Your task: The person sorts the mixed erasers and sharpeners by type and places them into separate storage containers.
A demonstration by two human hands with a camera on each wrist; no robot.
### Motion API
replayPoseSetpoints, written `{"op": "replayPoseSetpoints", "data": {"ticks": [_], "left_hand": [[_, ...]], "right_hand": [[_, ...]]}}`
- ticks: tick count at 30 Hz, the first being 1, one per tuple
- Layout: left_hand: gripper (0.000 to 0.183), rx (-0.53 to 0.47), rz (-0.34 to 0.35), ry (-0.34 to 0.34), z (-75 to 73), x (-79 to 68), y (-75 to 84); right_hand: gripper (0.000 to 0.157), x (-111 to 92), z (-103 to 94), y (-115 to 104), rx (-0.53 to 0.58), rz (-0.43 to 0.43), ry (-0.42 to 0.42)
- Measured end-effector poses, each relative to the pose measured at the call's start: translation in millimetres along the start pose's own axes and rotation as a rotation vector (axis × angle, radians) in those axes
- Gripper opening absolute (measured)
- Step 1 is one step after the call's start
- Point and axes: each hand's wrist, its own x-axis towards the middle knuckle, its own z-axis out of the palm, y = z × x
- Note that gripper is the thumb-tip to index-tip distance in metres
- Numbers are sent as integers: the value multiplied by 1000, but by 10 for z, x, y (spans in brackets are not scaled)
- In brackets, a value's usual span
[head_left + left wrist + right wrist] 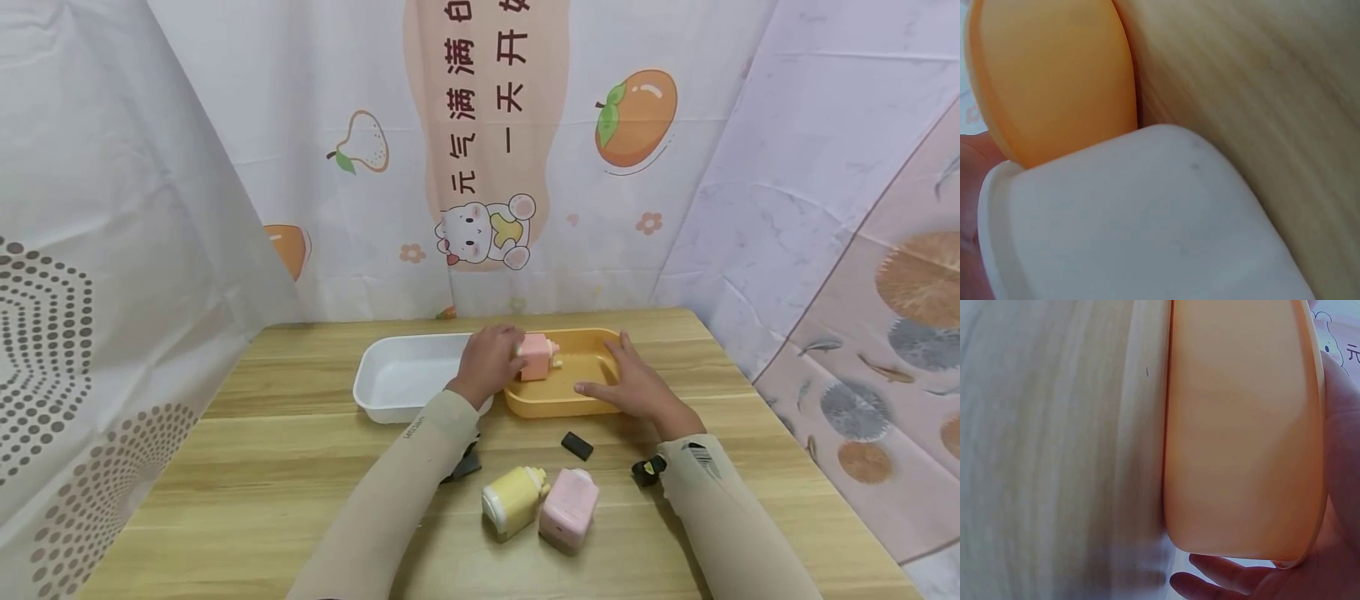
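Observation:
In the head view my left hand (pixel 489 360) holds a small peach-coloured box-shaped thing with pale yellow knobs (pixel 535 357) at the left end of the orange tray (pixel 558 408). Whether that thing touches the tray floor I cannot tell. My right hand (pixel 636 382) grips the tray's right end, its thumb over the front rim and its fingers at the far side. In the right wrist view, fingers (pixel 1229 578) show beyond the tray's end. The left wrist view shows mostly tray walls, with the left hand (pixel 974 212) partly behind the rims.
A white tray (pixel 382 414) adjoins the orange one, under my left forearm. Nearer on the wooden table (pixel 225 500) lie a yellow bottle-like thing (pixel 513 502), a pink rounded block (pixel 570 507) and a small black block (pixel 577 446). Printed curtains hang behind and at the sides.

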Motion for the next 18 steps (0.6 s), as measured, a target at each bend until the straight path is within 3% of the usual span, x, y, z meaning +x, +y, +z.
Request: {"op": "replayPoseSetpoints", "data": {"ticks": [18], "left_hand": [[49, -54, 26, 59, -129, -172, -121]], "right_hand": [[123, -15, -7, -22, -5, -1, -2]]}}
